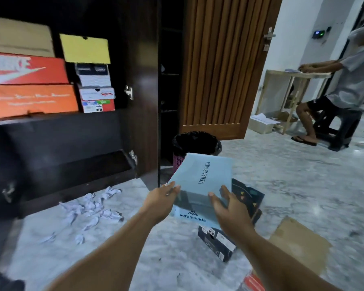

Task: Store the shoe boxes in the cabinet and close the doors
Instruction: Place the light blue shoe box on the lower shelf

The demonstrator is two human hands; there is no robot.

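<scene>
Figure: I hold the light-blue shoe box [202, 185] above the floor [303, 185], just right of the open cabinet [139, 80].

My left hand [162, 199] grips its left edge and my right hand [225, 204] its right edge (lid printed "VERANEVADA"). A dark shoe box [235, 238] lies beneath it; stacked boxes [29, 80] fill the cabinet shelf; crumpled paper [93, 208] litters the floor.

The light blue shoe box [200, 181] reads "VERANEVADA" on its lid and "veranevada" under a small logo on its end. An orange-red box [27, 69] in the cabinet carries "NIKE" with the swoosh (other labels are too blurred to read).
</scene>
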